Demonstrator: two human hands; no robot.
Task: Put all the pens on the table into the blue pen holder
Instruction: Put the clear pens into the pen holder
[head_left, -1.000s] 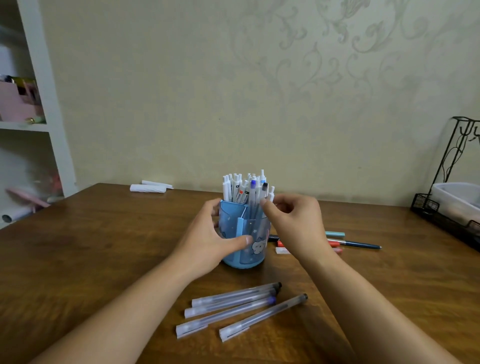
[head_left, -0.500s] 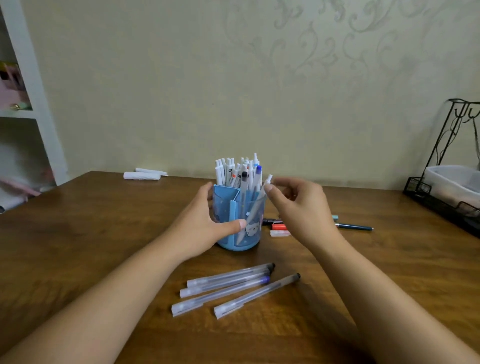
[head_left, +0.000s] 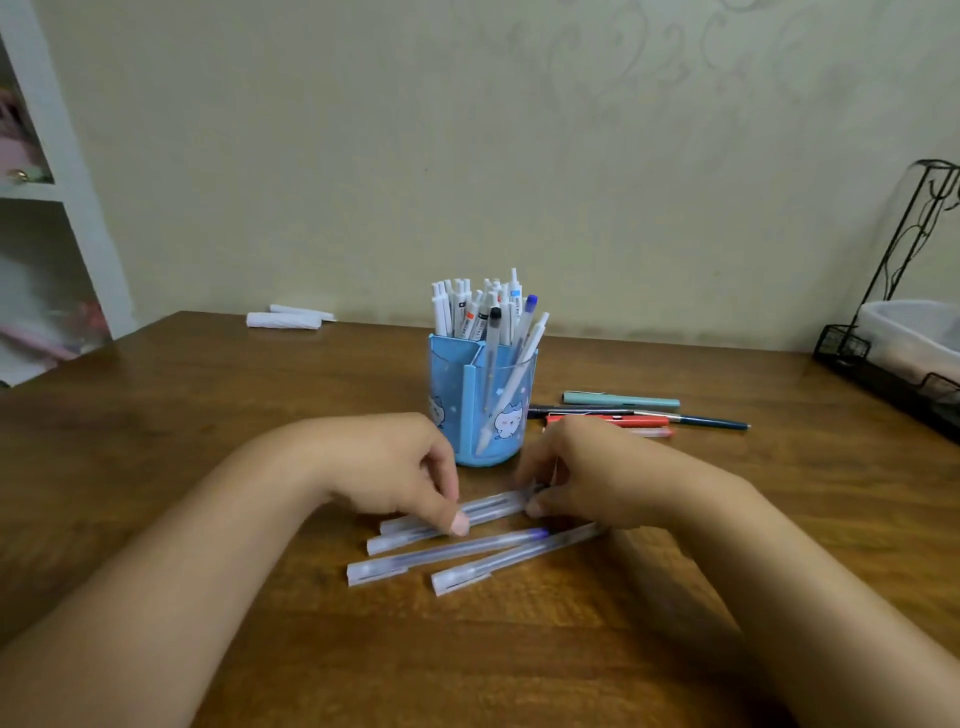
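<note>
now both hands are down on the clear pens in front of the holder: left hand pinches their middle, right hand curls round their tips, on the table.

Wooden table bears pen holder, frosted pens, wire rack.

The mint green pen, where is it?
In the head view the mint green pen lies flat on the table, right of the blue pen holder, just behind the red pen, farthest back of that little group.
</note>
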